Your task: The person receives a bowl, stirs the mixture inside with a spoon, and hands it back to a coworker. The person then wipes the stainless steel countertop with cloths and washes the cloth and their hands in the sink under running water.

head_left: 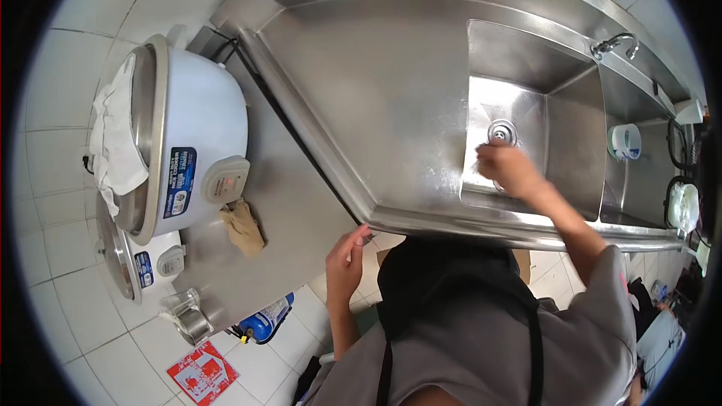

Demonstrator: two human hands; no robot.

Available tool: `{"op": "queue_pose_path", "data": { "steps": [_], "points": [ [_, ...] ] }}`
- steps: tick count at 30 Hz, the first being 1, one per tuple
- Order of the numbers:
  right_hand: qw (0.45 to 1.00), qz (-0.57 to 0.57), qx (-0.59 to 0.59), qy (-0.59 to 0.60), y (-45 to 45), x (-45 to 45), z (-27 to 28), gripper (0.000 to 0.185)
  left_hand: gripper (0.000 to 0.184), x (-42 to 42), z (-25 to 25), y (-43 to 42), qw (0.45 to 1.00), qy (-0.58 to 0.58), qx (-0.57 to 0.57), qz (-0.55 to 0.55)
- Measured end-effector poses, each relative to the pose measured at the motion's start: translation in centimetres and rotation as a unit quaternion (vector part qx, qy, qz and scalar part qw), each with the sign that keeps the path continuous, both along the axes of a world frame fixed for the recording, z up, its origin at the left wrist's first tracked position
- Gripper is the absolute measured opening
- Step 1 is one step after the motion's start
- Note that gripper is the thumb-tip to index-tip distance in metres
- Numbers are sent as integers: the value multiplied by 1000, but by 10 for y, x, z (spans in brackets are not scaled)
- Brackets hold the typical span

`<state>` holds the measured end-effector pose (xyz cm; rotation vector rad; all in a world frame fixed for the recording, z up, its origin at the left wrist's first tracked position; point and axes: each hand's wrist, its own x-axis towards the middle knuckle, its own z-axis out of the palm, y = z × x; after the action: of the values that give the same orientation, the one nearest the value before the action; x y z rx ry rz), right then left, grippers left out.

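Note:
My right hand reaches into the steel sink basin, just below the round drain as seen from above. Its fingers are curled and a little blurred, and whatever they may hold is hidden. Beside the front left corner of the steel counter is my left hand. Its fingers are fairly straight, with the tips close to the rounded rim; I cannot tell whether they touch it. Nothing shows in that hand.
A faucet stands behind the basins. The second basin, at right, has a white tub. On the side table at left stand a large rice cooker, a smaller one and a brown cloth. A blue cylinder is below.

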<state>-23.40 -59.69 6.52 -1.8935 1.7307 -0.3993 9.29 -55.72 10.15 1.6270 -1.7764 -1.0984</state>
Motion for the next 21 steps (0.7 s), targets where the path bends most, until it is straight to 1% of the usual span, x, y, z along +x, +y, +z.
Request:
{"op": "queue_pose_path", "data": {
  "steps": [1,2,3,4,7,8,9,10,11,12,13,14,15,16,17,18,19,20,21],
  "points": [
    [991,55,-76,-100,-4,33,-22,18,22,0,0,-3,1000,2,-4,-8],
    [974,106,-166,-112,-14,70,-55,25,22,1,1,-7,1000,4,-9,-14],
    [974,120,-170,-91,-19,111,-68,28,22,1,1,-8,1000,4,-14,-19],
    [979,138,-139,60,-24,149,-80,31,23,-1,1,-11,999,8,-22,-30],
    [934,96,-342,30,-51,153,-92,29,22,6,4,-22,998,9,-44,-48],
    [995,-2,-101,-21,-58,125,-114,25,22,8,4,-21,998,17,-50,-39],
    [970,-100,-204,85,-61,83,-108,20,21,12,5,-17,998,24,-53,-29],
    [955,-138,-210,160,-69,22,-146,18,21,17,6,-15,999,5,-47,-17],
    [943,-313,-108,-30,-69,-47,-154,19,21,26,5,-10,999,0,-39,-10],
    [919,-376,-85,88,-61,-84,-131,20,21,34,2,-6,999,-4,-35,-3],
    [874,-344,-245,243,-52,-88,-106,20,21,38,-1,-10,999,-5,-35,6],
    [879,-323,-277,215,-52,-76,-87,17,22,37,-3,-18,999,3,-36,5],
    [929,-281,-240,25,-59,-60,-90,15,22,38,-3,-19,1000,7,-27,6],
    [928,-242,-171,-226,-67,-26,-92,21,22,42,-2,-17,1000,8,-14,3],
    [945,-182,-271,-25,-76,11,-144,26,22,42,-2,-20,1000,19,-21,-7],
    [919,-102,-371,84,-88,76,-83,28,22,39,-3,-25,999,32,-34,-17],
    [941,-45,-332,33,-101,121,-63,32,22,37,-3,-30,998,44,-47,-28],
    [944,0,-329,-2,-121,159,-90,32,22,35,-3,-34,997,44,-48,-33],
    [956,35,-276,89,-141,196,-114,27,22,34,-2,-37,997,43,-50,-39]
  ]
}}
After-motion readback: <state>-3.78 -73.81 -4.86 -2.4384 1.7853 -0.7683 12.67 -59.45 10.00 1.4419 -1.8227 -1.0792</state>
